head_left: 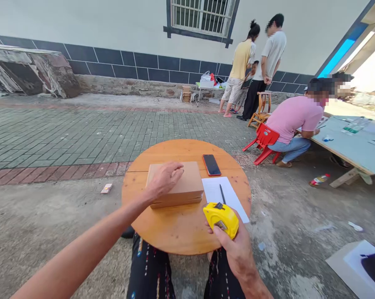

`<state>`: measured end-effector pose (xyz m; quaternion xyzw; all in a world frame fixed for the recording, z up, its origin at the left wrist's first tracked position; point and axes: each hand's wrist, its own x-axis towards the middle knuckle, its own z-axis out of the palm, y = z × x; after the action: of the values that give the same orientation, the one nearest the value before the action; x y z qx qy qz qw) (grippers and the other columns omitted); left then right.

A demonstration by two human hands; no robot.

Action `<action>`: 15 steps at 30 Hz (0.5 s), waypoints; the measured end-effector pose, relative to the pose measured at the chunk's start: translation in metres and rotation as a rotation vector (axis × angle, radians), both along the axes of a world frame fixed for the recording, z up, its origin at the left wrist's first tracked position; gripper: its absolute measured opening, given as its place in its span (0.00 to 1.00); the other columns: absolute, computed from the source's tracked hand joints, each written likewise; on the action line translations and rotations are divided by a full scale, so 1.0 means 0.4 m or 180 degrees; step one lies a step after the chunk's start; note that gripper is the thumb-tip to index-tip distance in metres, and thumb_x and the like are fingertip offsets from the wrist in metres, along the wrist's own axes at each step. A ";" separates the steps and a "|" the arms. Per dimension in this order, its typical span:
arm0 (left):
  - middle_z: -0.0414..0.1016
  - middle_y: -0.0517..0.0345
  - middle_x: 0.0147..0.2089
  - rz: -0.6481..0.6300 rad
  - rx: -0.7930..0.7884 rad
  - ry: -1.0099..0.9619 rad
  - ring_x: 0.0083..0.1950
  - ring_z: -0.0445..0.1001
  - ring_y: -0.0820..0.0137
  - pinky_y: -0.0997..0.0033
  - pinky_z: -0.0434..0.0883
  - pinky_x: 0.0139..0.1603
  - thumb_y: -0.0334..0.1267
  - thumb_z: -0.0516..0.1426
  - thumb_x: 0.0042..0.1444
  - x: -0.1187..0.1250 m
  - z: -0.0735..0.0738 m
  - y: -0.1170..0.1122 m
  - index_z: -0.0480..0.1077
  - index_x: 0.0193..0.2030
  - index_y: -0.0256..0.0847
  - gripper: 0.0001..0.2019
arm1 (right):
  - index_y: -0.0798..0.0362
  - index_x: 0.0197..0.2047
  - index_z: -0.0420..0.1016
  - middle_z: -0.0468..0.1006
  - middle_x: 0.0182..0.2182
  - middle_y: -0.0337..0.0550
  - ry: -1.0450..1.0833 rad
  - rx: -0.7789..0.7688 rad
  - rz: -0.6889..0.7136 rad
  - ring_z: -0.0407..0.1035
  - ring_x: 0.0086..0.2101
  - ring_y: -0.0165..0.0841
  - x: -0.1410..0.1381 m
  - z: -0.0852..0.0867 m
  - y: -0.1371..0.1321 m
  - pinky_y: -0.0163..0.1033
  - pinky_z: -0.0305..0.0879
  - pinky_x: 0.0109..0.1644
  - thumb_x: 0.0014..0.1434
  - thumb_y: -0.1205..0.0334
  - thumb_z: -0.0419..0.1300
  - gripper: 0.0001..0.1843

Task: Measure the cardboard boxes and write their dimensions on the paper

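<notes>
My left hand [166, 179] lies on top of a closed brown cardboard box [187, 182], its fingers stretched out and loosely together. The box sits left of the middle of a round wooden table [171, 232]. Above the table's near right edge, my right hand [234, 245] grips a yellow tape measure [221, 219], thumb along its near side. No blade shows drawn out of the case. A sheet of white paper [234, 207] lies right of the box with a black pen [222, 194] on it. Behind the paper rests a dark phone [211, 165] with a red edge.
Right of me, a person in a pink shirt [295, 114] sits on a red chair [265, 137] at a long table [356, 141]. Two people stand near the wall by a wooden chair [262, 109]. A bottle [319, 180] and a small packet [106, 188] lie on the ground.
</notes>
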<state>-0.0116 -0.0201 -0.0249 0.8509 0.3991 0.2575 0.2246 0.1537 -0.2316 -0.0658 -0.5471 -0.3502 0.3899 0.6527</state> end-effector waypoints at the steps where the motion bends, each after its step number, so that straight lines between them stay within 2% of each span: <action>1: 0.77 0.51 0.45 -0.0237 -0.0371 -0.0276 0.46 0.73 0.64 0.64 0.69 0.48 0.43 0.49 0.62 0.006 0.006 -0.039 0.74 0.47 0.40 0.16 | 0.51 0.52 0.69 0.81 0.40 0.46 -0.0055 -0.0017 0.0002 0.78 0.38 0.40 -0.002 -0.001 -0.002 0.43 0.76 0.41 0.51 0.56 0.70 0.27; 3: 0.77 0.55 0.36 -0.0728 -0.1323 -0.0542 0.37 0.73 0.68 0.69 0.69 0.39 0.43 0.51 0.59 0.017 0.018 -0.116 0.75 0.40 0.39 0.14 | 0.51 0.53 0.69 0.81 0.42 0.47 -0.0147 -0.0037 0.0001 0.77 0.40 0.40 -0.009 0.002 -0.008 0.44 0.76 0.43 0.50 0.57 0.69 0.28; 5: 0.76 0.55 0.34 -0.1036 -0.2253 -0.0683 0.32 0.72 0.70 0.73 0.67 0.32 0.48 0.54 0.58 0.022 0.026 -0.179 0.74 0.37 0.38 0.15 | 0.51 0.53 0.69 0.80 0.42 0.46 -0.0244 0.0003 0.0021 0.77 0.39 0.39 -0.017 0.012 -0.016 0.43 0.75 0.43 0.50 0.59 0.69 0.27; 8: 0.74 0.56 0.32 -0.1104 -0.3295 -0.0923 0.29 0.71 0.72 0.76 0.63 0.25 0.59 0.57 0.54 0.016 0.020 -0.234 0.73 0.37 0.37 0.23 | 0.50 0.50 0.71 0.80 0.39 0.42 -0.0494 0.0040 0.0144 0.75 0.35 0.34 -0.028 0.038 -0.031 0.38 0.74 0.41 0.47 0.65 0.67 0.25; 12: 0.72 0.59 0.29 -0.1018 -0.3914 -0.1047 0.27 0.71 0.73 0.78 0.63 0.23 0.60 0.63 0.48 0.011 -0.019 -0.240 0.71 0.37 0.38 0.25 | 0.50 0.48 0.72 0.77 0.34 0.36 -0.0874 -0.0136 0.0402 0.70 0.30 0.29 -0.028 0.063 -0.042 0.32 0.69 0.35 0.43 0.70 0.63 0.25; 15: 0.71 0.60 0.27 -0.1073 -0.4167 -0.1102 0.27 0.70 0.73 0.78 0.63 0.23 0.60 0.65 0.46 0.014 -0.042 -0.236 0.70 0.34 0.38 0.25 | 0.50 0.48 0.73 0.76 0.38 0.38 -0.1145 -0.0056 0.0498 0.70 0.34 0.30 -0.023 0.070 -0.047 0.33 0.68 0.38 0.42 0.71 0.61 0.26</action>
<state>-0.0059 -0.1143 -0.0418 0.5375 0.2931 0.0575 0.7886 0.1446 -0.2504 -0.0379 -0.5848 -0.4992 0.3384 0.5425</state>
